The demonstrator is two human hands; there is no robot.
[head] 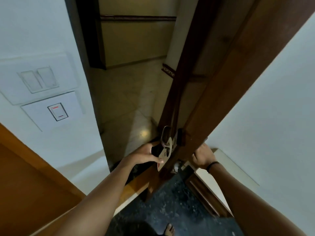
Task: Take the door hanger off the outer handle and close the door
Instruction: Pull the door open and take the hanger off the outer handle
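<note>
Where door (213, 92) hides right hand (202, 157), grip unclear

Dark speckled floor (172, 212); bare foot (169, 229) planted on it.

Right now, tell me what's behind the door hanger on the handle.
The door hanger hangs from the outer handle against the wooden door edge. The left hand grips its lower part. Its printed face and the door surface behind it are hidden.
</note>
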